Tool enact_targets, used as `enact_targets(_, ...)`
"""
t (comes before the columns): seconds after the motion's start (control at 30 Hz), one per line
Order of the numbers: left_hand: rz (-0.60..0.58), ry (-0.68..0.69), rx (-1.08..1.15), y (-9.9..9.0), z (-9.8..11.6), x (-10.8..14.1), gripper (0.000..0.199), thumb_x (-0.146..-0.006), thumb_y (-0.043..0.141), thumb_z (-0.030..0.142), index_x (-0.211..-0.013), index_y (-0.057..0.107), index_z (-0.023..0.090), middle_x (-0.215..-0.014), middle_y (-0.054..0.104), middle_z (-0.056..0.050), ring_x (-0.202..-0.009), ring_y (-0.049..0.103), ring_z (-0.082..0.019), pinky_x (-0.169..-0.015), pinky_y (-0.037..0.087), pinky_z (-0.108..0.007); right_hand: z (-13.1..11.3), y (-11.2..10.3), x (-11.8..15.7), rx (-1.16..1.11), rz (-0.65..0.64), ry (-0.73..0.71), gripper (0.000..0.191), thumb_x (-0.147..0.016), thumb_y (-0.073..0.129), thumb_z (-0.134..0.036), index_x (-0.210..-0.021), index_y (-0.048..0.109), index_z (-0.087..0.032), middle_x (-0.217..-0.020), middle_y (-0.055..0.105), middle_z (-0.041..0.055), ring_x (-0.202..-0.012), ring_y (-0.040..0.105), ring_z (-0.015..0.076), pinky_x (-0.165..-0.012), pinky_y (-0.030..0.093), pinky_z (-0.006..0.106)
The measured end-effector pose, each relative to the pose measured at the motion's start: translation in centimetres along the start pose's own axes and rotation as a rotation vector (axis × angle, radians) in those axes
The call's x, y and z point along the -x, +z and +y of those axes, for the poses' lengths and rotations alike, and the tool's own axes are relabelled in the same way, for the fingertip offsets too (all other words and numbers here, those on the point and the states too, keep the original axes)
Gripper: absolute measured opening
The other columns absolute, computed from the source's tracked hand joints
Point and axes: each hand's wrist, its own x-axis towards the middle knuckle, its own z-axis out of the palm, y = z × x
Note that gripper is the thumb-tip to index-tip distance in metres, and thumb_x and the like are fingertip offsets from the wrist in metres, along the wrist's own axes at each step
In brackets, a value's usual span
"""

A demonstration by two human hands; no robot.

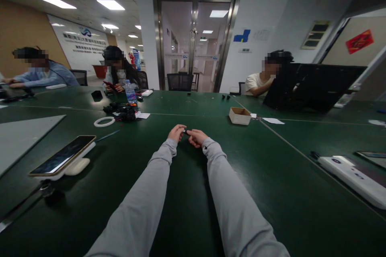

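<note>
Over the middle of the dark green table [187, 192], my two arms reach forward in light grey sleeves. My left hand [176, 133] is closed, thumb and fingertips pinching the pale end of a small black object [186, 131]. From the other side my right hand [197, 138] grips the dark end, its index finger stretched along it and the other fingers curled. The object looks like a small USB stick, but it is too small to be sure. Fingertips hide part of it.
An open cardboard box [240, 117] stands ahead to the right. Left of my hands lie a white ring [104, 122], black gear [123, 111] and a water bottle [130, 92]. A phone [66, 154] rests nearer left; a white power strip [352, 178] lies right. Several people sit across.
</note>
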Motion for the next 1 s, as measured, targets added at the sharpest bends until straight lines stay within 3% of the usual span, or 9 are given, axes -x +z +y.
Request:
enact_targets(0.17,-0.010,0.021,0.007,0.00,0.18,0.15,0.025,-0.072,0.042,0.030,-0.083,0.058,0.014,-0.039,0.035,0.007,-0.034,0.031,-0.005,-0.035,0.022,-0.017,-0.26,0.12,0.28,0.022,-0.043,-0.007,0.026,-0.075,0.054,-0.042,-0.081,0.039,-0.021,-0.039,0.046,-0.0080,-0.028,0.035,0.0064,-0.028,0.016,0.015)
enact_targets(0.6,-0.008,-0.006,-0.060,-0.09,0.04,-0.02,0.029,-0.069,0.041,0.023,-0.091,0.058,0.015,-0.041,0.042,0.006,-0.033,0.032,-0.006,-0.037,0.023,-0.018,-0.36,0.22,0.40,0.027,-0.050,-0.027,0.021,-0.074,0.053,-0.035,-0.083,0.041,-0.021,-0.036,0.045,-0.0091,-0.027,0.033,0.0056,-0.029,0.017,0.014)
enact_targets(1.0,-0.045,0.036,-0.064,-0.09,0.00,0.03,0.029,-0.073,0.038,0.029,-0.085,0.060,0.013,-0.039,0.040,0.004,-0.034,0.034,-0.007,-0.036,0.024,-0.018,-0.17,0.16,0.33,0.031,-0.019,-0.028,0.019,-0.074,0.053,-0.032,-0.080,0.040,-0.021,-0.036,0.045,-0.0089,-0.027,0.034,0.0056,-0.030,0.018,0.013)
